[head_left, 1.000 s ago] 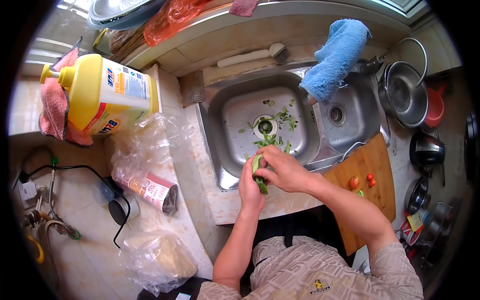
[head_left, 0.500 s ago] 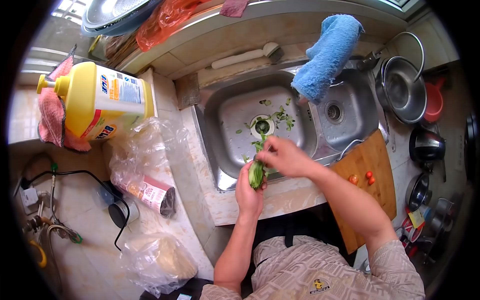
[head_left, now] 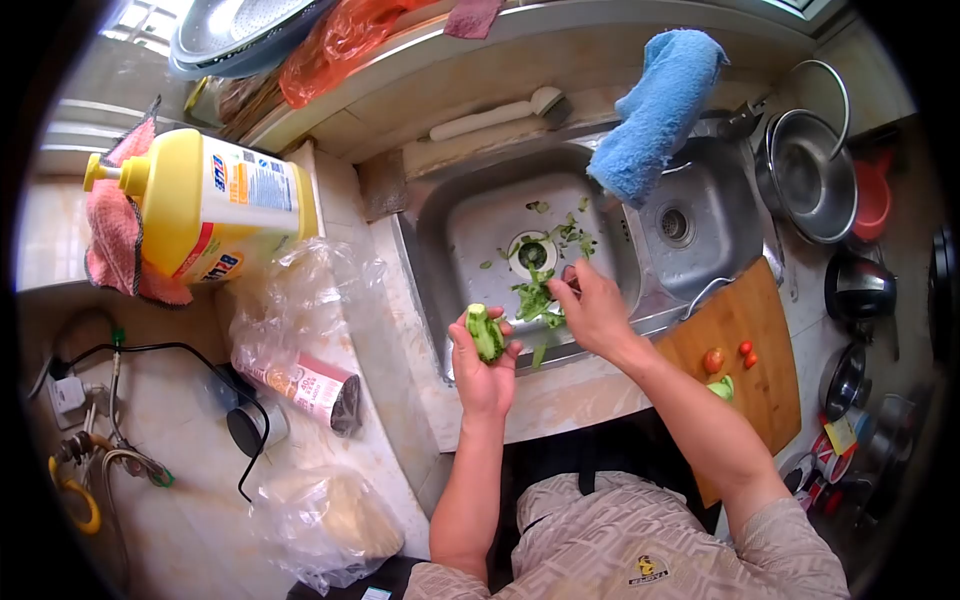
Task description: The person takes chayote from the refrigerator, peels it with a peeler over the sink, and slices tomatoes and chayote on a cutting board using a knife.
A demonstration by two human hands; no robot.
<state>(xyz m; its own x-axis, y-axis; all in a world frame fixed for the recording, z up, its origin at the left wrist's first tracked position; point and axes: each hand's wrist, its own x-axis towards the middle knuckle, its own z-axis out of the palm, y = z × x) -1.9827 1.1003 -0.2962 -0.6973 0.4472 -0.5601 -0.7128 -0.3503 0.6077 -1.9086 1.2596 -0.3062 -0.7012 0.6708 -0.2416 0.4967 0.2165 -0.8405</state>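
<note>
A short, pale-topped green vegetable stem (head_left: 484, 333) sits in my left hand (head_left: 487, 372), fingers and thumb wrapped round it over the sink's front edge. To the right, my right hand (head_left: 597, 312) is curled with fingertips pinched; what they hold, if anything, is unclear. Green leafy peelings (head_left: 537, 298) lie right beside those fingertips, and a thin green strip (head_left: 540, 355) shows below them. Below both hands is the large sink basin (head_left: 465, 215), with scattered green scraps (head_left: 572, 235) around its drain (head_left: 532, 256).
On the right, a wooden cutting board (head_left: 770, 340) bears small red tomatoes (head_left: 746, 353) and a green piece (head_left: 721, 387). A blue towel (head_left: 660, 110) hangs over the sink divider. Metal bowls (head_left: 815, 175) stand right; a yellow detergent jug (head_left: 230, 205) and plastic bags (head_left: 325, 520) are left.
My hands have come apart: the right moved right, away from the vegetable stem, and the left tilted open to show it. The green piece on the board has come into sight.
</note>
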